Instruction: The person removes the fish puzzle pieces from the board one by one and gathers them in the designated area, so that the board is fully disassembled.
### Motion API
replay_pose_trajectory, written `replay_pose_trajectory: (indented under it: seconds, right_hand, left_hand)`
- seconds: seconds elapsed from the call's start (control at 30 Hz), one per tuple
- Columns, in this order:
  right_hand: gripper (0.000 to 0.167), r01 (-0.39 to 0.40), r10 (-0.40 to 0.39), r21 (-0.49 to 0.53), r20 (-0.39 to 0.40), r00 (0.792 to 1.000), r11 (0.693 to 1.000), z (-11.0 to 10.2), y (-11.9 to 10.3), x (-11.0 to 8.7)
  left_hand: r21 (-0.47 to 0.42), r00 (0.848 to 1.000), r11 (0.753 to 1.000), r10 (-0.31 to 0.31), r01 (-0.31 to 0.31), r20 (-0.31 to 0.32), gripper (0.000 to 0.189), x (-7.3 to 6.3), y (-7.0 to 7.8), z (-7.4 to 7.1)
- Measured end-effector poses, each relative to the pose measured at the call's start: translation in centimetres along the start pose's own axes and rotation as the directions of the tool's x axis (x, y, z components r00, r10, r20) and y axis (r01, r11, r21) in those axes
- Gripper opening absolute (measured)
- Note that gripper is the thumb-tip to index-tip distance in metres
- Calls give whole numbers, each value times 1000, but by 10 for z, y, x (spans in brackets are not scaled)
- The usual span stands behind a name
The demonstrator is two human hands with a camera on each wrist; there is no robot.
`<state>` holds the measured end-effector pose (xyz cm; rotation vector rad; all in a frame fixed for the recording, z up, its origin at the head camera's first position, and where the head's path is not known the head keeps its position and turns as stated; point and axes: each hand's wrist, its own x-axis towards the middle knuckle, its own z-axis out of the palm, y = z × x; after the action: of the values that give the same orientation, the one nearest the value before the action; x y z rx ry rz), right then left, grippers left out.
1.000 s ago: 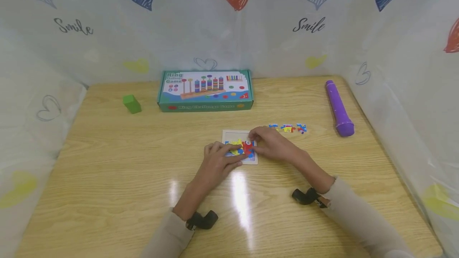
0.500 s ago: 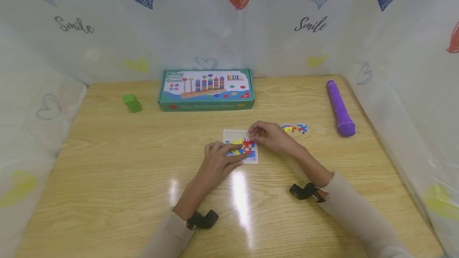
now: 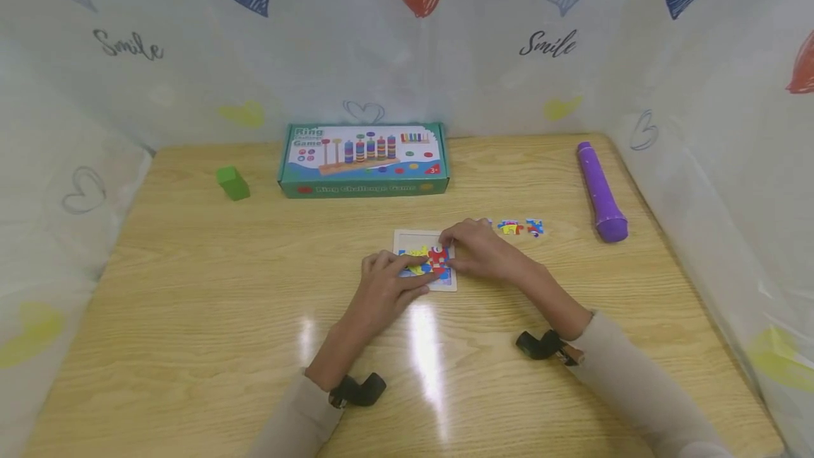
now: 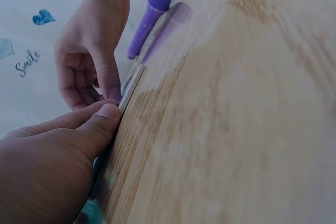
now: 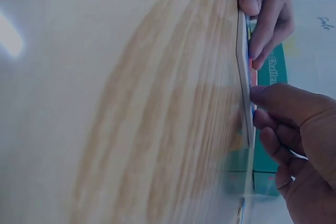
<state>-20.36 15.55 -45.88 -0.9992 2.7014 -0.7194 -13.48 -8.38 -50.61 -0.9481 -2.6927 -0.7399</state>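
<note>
On the wooden table (image 3: 222, 316), the puzzle tray (image 3: 416, 232) lies flat near the middle; the left hand (image 3: 386, 285) rests straight, ungripping fingers over it from the near left, while the right hand (image 3: 480, 253) curls fingers at the red piece (image 3: 437, 254) on the right, pinching or not I cannot tell. Best to align its tabs before pressing evenly.

The head view is bright and evenly lit, with vertical glare streaks on the glossy surface (image 3: 210, 302), while both wrist views are dimmer, bluish and soft, the right wrist view showing a blown-out patch near its left edge.
</note>
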Motion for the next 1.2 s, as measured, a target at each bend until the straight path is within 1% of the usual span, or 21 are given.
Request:
replay_pose_trajectory:
  seconds: [0.2, 0.3, 0.4, 0.6, 0.77, 0.9, 1.03, 1.2]
  right_hand:
    - [26, 34, -35, -69, -17, 999, 997, 3, -2, 2]
    - [24, 34, -38, -117, -37, 999, 993, 2, -2, 1]
    - [25, 26, -33, -139, -50, 998, 990, -1, -4, 1]
    - [25, 24, -32, -109, -66, 997, 994, -11, -5, -1]
    - [26, 59, -67, -81, -96, 993, 995, -19, -3, -7]
    - [27, 70, -76, -63, -112, 991, 996, -26, 0, -13]
    - [26, 65, -72, -58, -126, 989, 996, -32, 4, -18]
    - [24, 47, -56, -66, -139, 989, 997, -37, 8, -25]
  left_hand:
    - [-2, 1000, 1000, 9, -9, -13, 33, -1, -1, 1]
    - [-4, 1000, 1000, 19, -19, -21, 32, 0, -1, 2]
    - [4, 1000, 1000, 20, -20, -19, 31, 0, 0, 2]
    - [-5, 999, 1000, 21, -21, -30, 31, 0, 0, 1]
    - [-9, 1000, 1000, 1, -2, -11, 31, 0, 1, 0]
    - [-20, 1000, 1000, 11, -11, -18, 31, 0, 1, 0]
    - [-31, 999, 999, 20, -21, -38, 29, -2, 0, 1]
    - [-25, 999, 1000, 17, -17, -31, 29, -2, 0, 2]
